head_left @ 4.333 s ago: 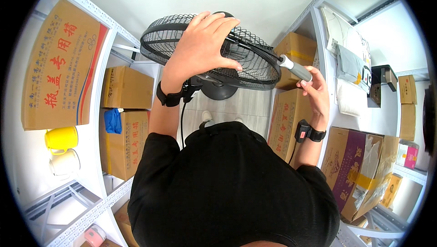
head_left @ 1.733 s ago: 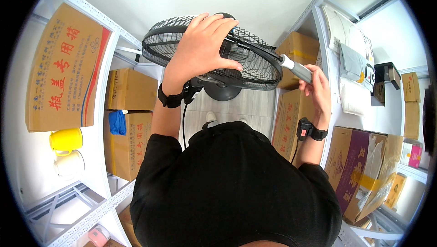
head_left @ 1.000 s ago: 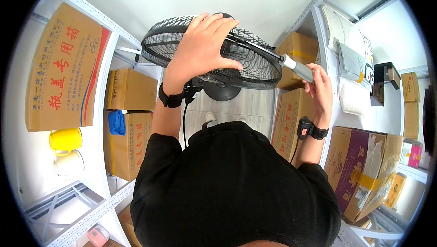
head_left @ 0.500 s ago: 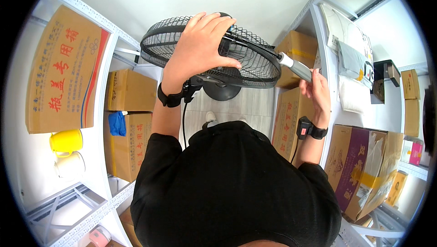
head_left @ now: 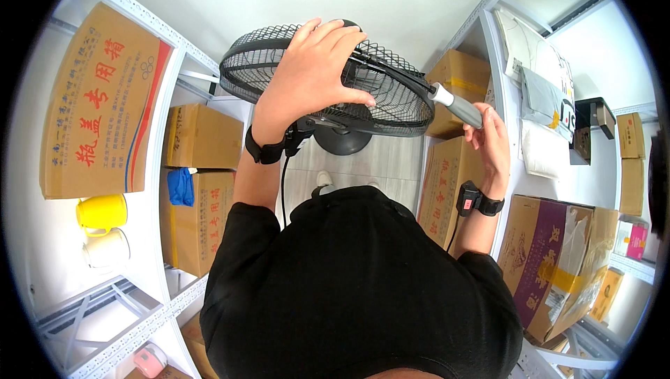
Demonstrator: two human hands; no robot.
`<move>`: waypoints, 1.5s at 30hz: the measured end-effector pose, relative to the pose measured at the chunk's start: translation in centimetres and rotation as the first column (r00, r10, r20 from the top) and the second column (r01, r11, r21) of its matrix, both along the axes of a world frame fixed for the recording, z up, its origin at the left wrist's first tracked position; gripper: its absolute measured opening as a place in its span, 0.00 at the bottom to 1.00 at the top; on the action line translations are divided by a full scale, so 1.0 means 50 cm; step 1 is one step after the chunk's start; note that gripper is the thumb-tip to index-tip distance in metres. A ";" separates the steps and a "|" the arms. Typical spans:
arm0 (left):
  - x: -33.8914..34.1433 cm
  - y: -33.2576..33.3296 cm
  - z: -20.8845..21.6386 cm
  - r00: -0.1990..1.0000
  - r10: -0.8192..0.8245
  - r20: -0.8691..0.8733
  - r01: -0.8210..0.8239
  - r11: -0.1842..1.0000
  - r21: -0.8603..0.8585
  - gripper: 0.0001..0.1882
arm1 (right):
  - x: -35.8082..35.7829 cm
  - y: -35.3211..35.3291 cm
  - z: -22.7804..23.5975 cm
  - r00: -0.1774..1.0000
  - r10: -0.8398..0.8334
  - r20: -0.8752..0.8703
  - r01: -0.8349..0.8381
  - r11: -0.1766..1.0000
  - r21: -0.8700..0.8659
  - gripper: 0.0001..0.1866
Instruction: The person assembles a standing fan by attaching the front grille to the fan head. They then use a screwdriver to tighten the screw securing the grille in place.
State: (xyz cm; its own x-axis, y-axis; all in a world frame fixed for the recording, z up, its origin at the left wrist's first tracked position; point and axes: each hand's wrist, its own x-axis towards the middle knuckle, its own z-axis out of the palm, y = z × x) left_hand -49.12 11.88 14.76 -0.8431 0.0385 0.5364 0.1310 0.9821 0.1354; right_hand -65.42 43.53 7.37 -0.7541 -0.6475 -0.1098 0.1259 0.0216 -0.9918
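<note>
A black standing fan (head_left: pixel 262 58) is in front of me, its wire cage tilted and its round base (head_left: pixel 342 143) on the floor. My left hand (head_left: pixel 317 65) lies across the top of the cage, fingers over the far rim and thumb stretched to the right, gripping the fan. In my right hand (head_left: pixel 488 135) is the grey-and-white handle (head_left: pixel 458 105) of a slim cleaning brush. Its long dark end (head_left: pixel 391 70) runs along the cage toward my left hand; whether it goes through the wires I cannot tell.
Metal shelving stands on both sides. On the left are cardboard boxes (head_left: pixel 105 107), a blue cloth item (head_left: pixel 181 187) and a yellow mug (head_left: pixel 102 213). At the right are a purple-banded carton (head_left: pixel 530 260), grey plastic packages (head_left: pixel 548 100) and more boxes (head_left: pixel 457 79). A black cord (head_left: pixel 283 190) hangs by my left wrist.
The view has shifted slightly. Both hands keep their holds on the fan and brush; the right hand and brush handle have moved slightly right with the fan.
</note>
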 end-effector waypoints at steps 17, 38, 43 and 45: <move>0.001 0.000 -0.001 1.000 0.001 0.010 -0.001 1.000 -0.014 0.44 | 0.033 -0.026 0.017 0.972 -0.153 -0.178 0.137 0.986 -0.099 0.17; -0.002 -0.012 -0.013 0.999 0.000 -0.046 0.000 1.000 -0.004 0.43 | -0.035 0.032 -0.020 0.990 0.128 -0.059 -0.123 0.989 0.081 0.20; -0.005 -0.009 -0.014 0.999 -0.006 -0.051 0.005 1.000 -0.008 0.43 | 0.005 -0.015 -0.009 0.984 -0.087 -0.155 0.084 0.996 -0.026 0.17; -0.005 -0.007 -0.016 0.999 -0.004 -0.048 0.003 1.000 -0.013 0.43 | 0.016 -0.020 0.011 0.974 -0.058 -0.217 0.051 0.998 -0.036 0.16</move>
State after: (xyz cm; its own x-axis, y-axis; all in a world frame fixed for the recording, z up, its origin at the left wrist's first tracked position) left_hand -49.37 11.54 13.97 -0.8164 0.0487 0.5755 0.1406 0.9832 0.1163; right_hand -64.64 42.53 7.94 -0.7921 -0.6051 0.0799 -0.0936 -0.0090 -0.9956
